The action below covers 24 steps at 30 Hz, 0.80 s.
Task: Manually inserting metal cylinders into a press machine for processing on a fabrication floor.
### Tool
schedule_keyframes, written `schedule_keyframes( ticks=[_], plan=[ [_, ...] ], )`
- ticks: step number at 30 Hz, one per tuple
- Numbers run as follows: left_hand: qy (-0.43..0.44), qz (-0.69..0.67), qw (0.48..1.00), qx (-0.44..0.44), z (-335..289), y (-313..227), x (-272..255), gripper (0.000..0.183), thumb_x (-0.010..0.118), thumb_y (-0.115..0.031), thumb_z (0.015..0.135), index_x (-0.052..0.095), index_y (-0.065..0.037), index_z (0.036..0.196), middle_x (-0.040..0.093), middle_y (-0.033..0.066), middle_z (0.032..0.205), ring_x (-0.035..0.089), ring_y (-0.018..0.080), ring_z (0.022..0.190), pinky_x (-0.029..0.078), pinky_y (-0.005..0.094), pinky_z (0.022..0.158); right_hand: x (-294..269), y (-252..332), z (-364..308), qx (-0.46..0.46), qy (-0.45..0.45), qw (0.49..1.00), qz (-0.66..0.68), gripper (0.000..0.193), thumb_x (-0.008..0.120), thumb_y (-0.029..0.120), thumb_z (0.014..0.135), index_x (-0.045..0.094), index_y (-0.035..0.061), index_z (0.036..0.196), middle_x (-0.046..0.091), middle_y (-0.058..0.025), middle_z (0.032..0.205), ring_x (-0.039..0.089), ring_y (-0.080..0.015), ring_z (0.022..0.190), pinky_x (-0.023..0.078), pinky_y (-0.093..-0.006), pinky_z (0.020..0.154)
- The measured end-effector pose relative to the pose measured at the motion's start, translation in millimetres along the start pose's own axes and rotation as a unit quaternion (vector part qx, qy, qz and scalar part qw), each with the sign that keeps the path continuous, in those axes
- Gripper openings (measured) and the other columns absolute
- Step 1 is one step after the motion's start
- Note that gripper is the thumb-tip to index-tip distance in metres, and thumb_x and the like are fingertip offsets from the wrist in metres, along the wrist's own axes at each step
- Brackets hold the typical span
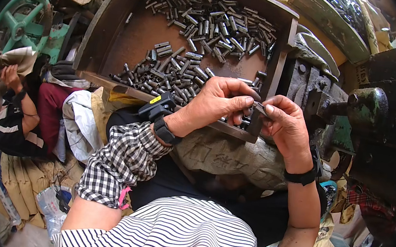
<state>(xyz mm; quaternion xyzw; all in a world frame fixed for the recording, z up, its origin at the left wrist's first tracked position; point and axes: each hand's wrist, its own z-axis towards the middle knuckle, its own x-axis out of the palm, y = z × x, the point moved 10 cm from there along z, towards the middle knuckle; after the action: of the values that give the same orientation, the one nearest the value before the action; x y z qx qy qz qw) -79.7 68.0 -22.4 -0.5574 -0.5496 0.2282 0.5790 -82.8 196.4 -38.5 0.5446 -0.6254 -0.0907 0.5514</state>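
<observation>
My left hand [217,101] and my right hand [285,126] meet over the near right corner of a shallow brown tray [133,50]. Between the two sets of fingertips is a small dark metal piece [260,108], pinched from both sides. Its exact shape is partly covered by my thumbs. The tray holds many short metal tubes, in a far pile [219,26] and a near pile [164,76]. Some tubes lie right under my left fingers, and I cannot tell whether that hand holds any of them.
A dark, greasy machine [384,115] stands close on my right. Grey sacking [228,156] hangs below the tray's near edge. At the far right is a second bin [336,24] of metal parts. To the left sit another person [18,113] and a green handwheel [18,30].
</observation>
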Motion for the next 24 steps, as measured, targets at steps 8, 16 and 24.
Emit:
schedule_keyframes(
  ticks=[8, 16, 24],
  plan=[
    [0.024, 0.008, 0.999, 0.032, -4.0, -4.8, 8.6, 0.02, 0.063, -0.007, 0.092, 0.066, 0.002, 0.109, 0.067, 0.0048, 0.079, 0.062, 0.0065, 0.062, 0.052, 0.018, 0.054, 5.1, -2.4, -4.9, 0.058, 0.023, 0.996, 0.066, 0.008, 0.07, 0.004, 0.084, 0.063, 0.003, 0.088, 0.063, -0.0028, 0.075, 0.059, -0.0085, 0.059, 0.048, -0.0203, 0.051],
    [0.037, 0.063, 0.996, 0.055, -8.7, -9.1, 17.8, 0.016, 0.062, -0.005, 0.091, 0.066, 0.002, 0.106, 0.067, 0.0049, 0.081, 0.063, 0.0067, 0.062, 0.052, 0.0183, 0.054, 5.0, -3.8, -9.1, 0.087, 0.018, 0.994, 0.057, 0.008, 0.07, 0.003, 0.082, 0.063, 0.0022, 0.086, 0.064, -0.0034, 0.073, 0.061, -0.01, 0.056, 0.051, -0.0219, 0.049],
    [0.23, 0.046, 0.966, -0.113, -23.9, 2.7, 46.0, 0.041, 0.074, -0.002, 0.08, 0.053, -0.001, 0.114, 0.062, 0.0033, 0.079, 0.059, 0.0055, 0.057, 0.048, 0.0183, 0.046, 40.1, -4.1, -20.6, 0.102, 0.108, 0.987, -0.054, 0.02, 0.075, 0.002, 0.078, 0.06, 0.0014, 0.091, 0.064, -0.0035, 0.078, 0.062, -0.0106, 0.063, 0.052, -0.0238, 0.051]
  ],
)
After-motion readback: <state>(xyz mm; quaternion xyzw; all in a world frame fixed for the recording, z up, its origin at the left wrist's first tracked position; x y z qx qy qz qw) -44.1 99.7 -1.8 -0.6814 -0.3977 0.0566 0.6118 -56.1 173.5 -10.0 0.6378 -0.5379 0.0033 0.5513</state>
